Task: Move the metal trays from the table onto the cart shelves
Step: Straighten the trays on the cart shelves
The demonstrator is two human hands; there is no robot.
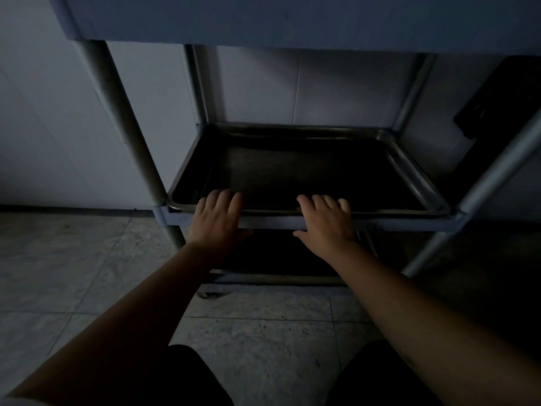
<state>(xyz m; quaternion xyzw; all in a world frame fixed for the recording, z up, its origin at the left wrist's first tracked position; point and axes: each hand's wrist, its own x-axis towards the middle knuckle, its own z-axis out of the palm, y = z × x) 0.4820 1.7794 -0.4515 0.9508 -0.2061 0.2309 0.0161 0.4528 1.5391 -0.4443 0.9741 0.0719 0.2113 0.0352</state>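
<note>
My 2 forearms reach forward in dim light. My left hand and right hand lie flat, fingers spread, over the near rim of the metal tray, grasping nothing. The tray fills the cart's middle shelf, edge to edge. I can barely make out the lower shelf; the top shelf is cut off.
</note>
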